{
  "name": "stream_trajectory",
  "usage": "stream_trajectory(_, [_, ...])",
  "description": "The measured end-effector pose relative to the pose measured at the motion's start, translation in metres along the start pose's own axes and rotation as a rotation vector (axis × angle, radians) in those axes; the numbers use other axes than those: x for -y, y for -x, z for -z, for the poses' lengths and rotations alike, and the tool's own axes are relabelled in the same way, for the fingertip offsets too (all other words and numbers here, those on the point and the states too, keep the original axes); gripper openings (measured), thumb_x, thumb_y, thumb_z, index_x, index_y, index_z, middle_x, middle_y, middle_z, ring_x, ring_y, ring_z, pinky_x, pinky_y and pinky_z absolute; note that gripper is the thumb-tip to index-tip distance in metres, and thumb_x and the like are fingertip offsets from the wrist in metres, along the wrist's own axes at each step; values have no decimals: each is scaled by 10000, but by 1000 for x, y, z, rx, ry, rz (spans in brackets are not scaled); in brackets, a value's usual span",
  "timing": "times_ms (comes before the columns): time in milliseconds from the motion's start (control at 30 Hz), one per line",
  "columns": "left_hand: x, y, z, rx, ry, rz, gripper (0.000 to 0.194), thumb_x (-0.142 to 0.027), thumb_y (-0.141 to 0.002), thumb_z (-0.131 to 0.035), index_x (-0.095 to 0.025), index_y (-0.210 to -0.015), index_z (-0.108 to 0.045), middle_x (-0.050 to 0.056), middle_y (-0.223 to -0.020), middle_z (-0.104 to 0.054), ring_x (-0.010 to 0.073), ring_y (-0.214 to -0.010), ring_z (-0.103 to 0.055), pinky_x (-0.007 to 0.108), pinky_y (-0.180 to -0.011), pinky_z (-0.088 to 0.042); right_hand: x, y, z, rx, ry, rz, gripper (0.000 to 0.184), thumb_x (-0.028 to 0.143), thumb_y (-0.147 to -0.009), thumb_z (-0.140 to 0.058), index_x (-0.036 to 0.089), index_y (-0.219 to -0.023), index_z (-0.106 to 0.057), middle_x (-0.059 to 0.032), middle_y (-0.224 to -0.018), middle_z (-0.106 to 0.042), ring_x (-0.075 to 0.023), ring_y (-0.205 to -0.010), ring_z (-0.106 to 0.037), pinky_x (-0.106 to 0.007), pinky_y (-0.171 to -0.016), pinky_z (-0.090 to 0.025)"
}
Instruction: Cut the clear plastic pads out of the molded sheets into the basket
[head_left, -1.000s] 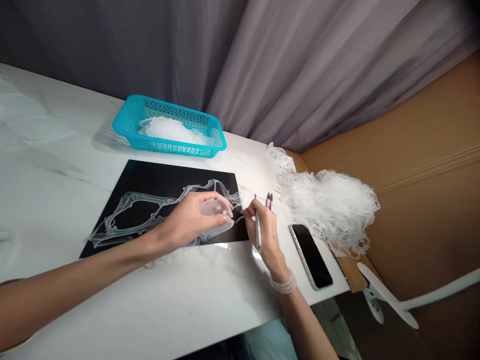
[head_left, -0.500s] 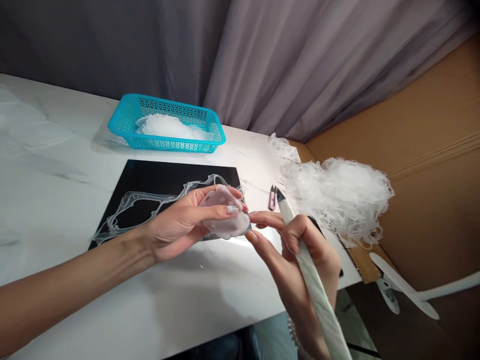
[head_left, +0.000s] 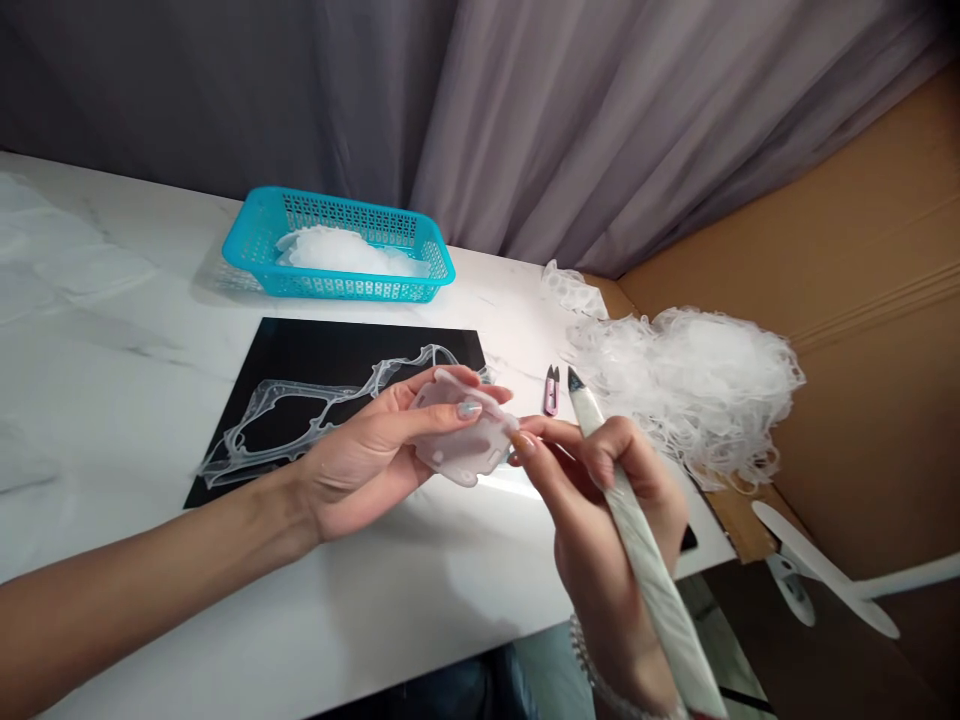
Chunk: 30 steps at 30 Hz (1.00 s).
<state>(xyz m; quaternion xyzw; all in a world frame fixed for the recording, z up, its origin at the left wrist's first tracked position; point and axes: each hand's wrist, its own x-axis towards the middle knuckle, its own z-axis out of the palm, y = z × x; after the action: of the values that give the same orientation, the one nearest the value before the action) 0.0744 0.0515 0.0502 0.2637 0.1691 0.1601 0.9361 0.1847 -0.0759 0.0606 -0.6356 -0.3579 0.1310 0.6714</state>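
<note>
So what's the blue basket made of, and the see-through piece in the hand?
The basket looks like shiny bright blue plastic, with neat moulded holes in its sides. The cloudy piece in the left hand seems rubbery, maybe silicone or dried glue: it lets light through and looks glossy, but looking alone can't settle it.

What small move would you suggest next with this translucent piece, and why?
I'd probably pinch the edge of the translucent piece with the fingers of the right hand, which holds a white tool, since they already touch it while the left hand holds it.
</note>
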Motion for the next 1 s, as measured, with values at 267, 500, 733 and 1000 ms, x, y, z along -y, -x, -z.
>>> stream_trajectory(267, [-4, 3, -7, -7, 13, 72, 283, -168, -935, -590, -163, -1204, -679, 80, -1162, -733, 211, -1131, -662, 283, -923, -549, -13, -16, 15, 101, -195, -219, 422, 162, -834, -739, 243, -738, -336, 43, -710, -707, -123, -580, -633, -267, -640, -519])
stream_trajectory(500, [-5, 5, -11, 1, 26, 88, 340, -205, -975, -498, -109, -1268, -642, 133, -1269, -682, 242, -1232, -602, 298, -965, -535, -16, -16, 18, 98, -205, -236, 410, 156, -832, -742, 235, -725, -355, 43, -713, -676, -123, -621, -625, -264, -661, -475])
stream_trajectory(733, [-4, 4, -11, -4, 32, 50, 333, -227, -968, -517, -141, -1270, -627, 113, -1301, -649, 246, -1256, -570, 340, -1037, -485, -15, -15, 16, 29, -157, -147, 402, 144, -840, -736, 242, -745, -358, 36, -748, -698, -116, -626, -608, -259, -652, -491])
stream_trajectory(1000, [1, 2, -4, -115, 153, 205, 621, -570, -944, -441, -163, -1409, -504, 154, -1290, -632, 276, -1113, -637, 407, -966, -493, -2, 7, 4, 340, 137, 213, 420, 89, -872, -667, 235, -662, -333, -8, -896, -767, -172, -788, -726, -301, -690, -561])
